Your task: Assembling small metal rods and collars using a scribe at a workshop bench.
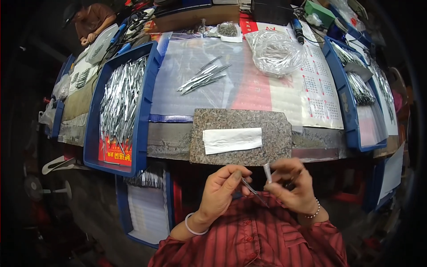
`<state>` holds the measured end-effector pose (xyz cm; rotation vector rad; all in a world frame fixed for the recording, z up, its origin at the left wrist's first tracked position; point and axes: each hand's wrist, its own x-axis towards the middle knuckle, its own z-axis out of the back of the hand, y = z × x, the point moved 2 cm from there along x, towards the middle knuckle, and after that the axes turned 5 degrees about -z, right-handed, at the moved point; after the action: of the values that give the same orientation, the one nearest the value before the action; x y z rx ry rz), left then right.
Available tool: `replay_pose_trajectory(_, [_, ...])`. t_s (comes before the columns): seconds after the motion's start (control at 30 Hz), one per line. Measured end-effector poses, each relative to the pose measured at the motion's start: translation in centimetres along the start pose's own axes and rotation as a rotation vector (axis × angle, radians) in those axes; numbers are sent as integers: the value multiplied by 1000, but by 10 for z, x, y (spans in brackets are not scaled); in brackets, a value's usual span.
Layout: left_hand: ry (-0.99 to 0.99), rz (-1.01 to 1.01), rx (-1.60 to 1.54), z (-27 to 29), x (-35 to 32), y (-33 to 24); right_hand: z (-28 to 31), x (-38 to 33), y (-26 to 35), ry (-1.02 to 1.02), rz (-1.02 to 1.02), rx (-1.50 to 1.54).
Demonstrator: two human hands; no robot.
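Observation:
In front of my red striped shirt, my left hand [227, 187] pinches a slim, dark silver metal piece [254, 192], its pointed end slanting down to the right. My right hand [293, 184] is curled just beside it, with a small white roll [267, 172] upright at its thumb and fingertips. What the roll is made of cannot be made out. Beyond both hands lies a speckled stone slab [242, 118] at the bench's near edge. A folded white paper [232, 140] rests flat on it. Farther back, several similar slim metal pieces [203, 78] lie loosely heaped on clear plastic sheeting.
Left of the slab, a blue bin [153, 80] holds many slim silver pieces; another blue bin [169, 202] sits lower. A clear plastic bag [278, 53] lies at the back. At right stands a blue tray [351, 120] with bundled pieces. A co-worker [95, 22] sits far left.

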<state>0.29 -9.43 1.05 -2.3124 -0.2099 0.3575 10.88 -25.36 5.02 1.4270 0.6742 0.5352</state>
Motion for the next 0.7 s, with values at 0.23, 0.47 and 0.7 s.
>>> replay_pose_trajectory(0.23, [28, -52, 24, -3, -1, -5, -9, 0, 14, 146, 270, -429])
replay_pose_trajectory(0.47, [-3, -83, 158, -1, -4, -4, -17, -1, 6, 138, 426, -506])
replay_pose_trajectory(0.7, [-18, -127, 184, 5, -6, -8, -28, -8, -10, 140, 493, -592])
